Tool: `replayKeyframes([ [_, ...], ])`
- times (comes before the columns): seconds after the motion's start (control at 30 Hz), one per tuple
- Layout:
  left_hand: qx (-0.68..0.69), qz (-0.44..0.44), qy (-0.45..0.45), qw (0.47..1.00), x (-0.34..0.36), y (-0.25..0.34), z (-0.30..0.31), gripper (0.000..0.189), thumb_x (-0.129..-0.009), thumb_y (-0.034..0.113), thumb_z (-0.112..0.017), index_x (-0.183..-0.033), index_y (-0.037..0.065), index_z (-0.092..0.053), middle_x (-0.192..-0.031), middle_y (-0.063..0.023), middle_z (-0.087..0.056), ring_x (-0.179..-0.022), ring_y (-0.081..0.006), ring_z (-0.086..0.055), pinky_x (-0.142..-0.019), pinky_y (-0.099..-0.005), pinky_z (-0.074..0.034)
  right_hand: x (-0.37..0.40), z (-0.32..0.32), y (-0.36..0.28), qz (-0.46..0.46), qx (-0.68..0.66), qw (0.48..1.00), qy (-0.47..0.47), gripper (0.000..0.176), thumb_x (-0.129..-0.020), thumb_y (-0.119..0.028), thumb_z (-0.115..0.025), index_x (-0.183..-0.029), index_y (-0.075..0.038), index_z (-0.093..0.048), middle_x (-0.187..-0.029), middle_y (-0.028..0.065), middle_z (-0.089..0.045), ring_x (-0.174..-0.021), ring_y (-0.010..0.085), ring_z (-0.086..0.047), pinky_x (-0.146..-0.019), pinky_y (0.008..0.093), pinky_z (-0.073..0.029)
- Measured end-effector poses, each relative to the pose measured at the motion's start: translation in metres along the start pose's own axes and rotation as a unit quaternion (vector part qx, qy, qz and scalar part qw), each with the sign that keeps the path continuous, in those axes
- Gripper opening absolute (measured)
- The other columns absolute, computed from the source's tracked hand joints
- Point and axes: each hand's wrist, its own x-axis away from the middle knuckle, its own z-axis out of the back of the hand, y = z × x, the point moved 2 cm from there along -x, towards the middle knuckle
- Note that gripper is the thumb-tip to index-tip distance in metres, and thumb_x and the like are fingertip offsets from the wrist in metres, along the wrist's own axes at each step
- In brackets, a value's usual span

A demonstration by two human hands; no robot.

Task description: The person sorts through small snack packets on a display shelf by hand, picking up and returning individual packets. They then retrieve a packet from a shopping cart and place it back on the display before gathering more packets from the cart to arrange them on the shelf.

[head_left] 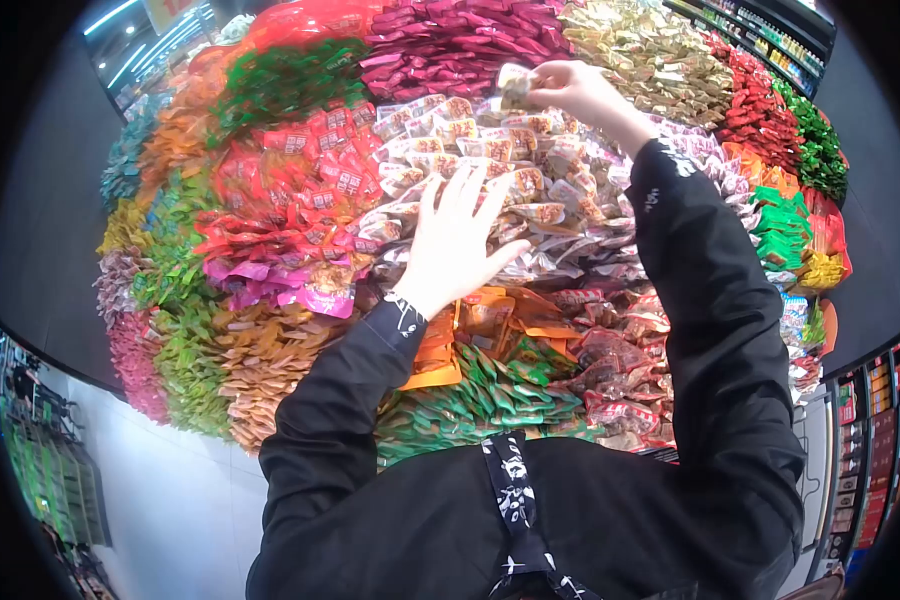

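My right hand [564, 88] is closed on a small snack packet [515, 84], pinched between thumb and fingers at the far edge of the white packets. Those white snack packets [440, 130], printed with orange and red, lie in overlapping rows in the middle of the display. My left hand [457, 235] lies palm down over their near left part, fingers stretched out and apart. Orange packets [488, 312] lie just below it, near the wrist. Bright glare on the left hand washes out detail.
Red packets [305, 170] are heaped to the left, with magenta packets [460, 45] at the far side and beige ones [650, 55] at the far right. Green packets [470, 395] line the near edge. Store shelves [865, 450] stand at the right, others [40, 450] at the left.
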Motion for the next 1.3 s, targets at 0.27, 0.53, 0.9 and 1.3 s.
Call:
replayKeyframes([
  [0.27, 0.02, -0.001, -0.031, 0.999, 0.001, -0.001, -0.005, 0.08, -0.08, 0.061, -0.049, -0.139, 0.009, -0.032, -0.141, -0.0198, -0.03, -0.133, -0.0297, -0.025, -0.109, -0.0522, -0.011, -0.033, -0.041, 0.003, 0.046, 0.105, 0.986, -0.119, 0.033, -0.073, -0.028, -0.069, -0.099, -0.007, -0.067, -0.09, 0.0135, -0.067, -0.082, 0.0239, -0.064, -0.074, 0.0331, -0.049],
  [0.53, 0.018, 0.004, -0.037, 0.999, -0.001, 0.0, -0.006, 0.083, -0.079, 0.062, -0.051, -0.14, 0.01, -0.03, -0.142, -0.0194, -0.028, -0.133, -0.0294, -0.025, -0.109, -0.0512, -0.011, -0.04, -0.06, 0.004, 0.142, 0.165, 0.966, -0.141, 0.029, -0.078, -0.026, -0.067, -0.099, -0.006, -0.068, -0.09, 0.0154, -0.066, -0.08, 0.0265, -0.064, -0.073, 0.0346, -0.049],
  [0.9, 0.009, -0.011, 0.003, 1.0, 0.001, -0.004, -0.008, 0.077, -0.081, 0.051, -0.055, -0.136, 0.003, -0.033, -0.139, -0.0176, -0.034, -0.129, -0.0281, -0.032, -0.107, -0.0467, -0.019, 0.08, 0.009, -0.027, 0.057, 0.109, 0.965, -0.231, 0.017, -0.083, -0.016, -0.058, -0.088, 0.001, -0.061, -0.071, 0.0128, -0.06, -0.063, 0.0171, -0.056, -0.061, 0.0319, -0.045],
  [1.3, -0.007, -0.04, 0.013, 0.999, 0.002, -0.003, -0.01, 0.062, -0.083, 0.047, -0.054, -0.138, 0.023, -0.037, -0.138, -0.0187, -0.035, -0.128, -0.0298, -0.033, -0.106, -0.0468, -0.021, 0.15, -0.025, -0.018, 0.204, 0.261, 0.934, -0.132, 0.021, -0.073, -0.023, -0.069, -0.083, -0.007, -0.06, -0.079, 0.0073, -0.057, -0.082, 0.0267, -0.055, -0.072, 0.0369, -0.045],
])
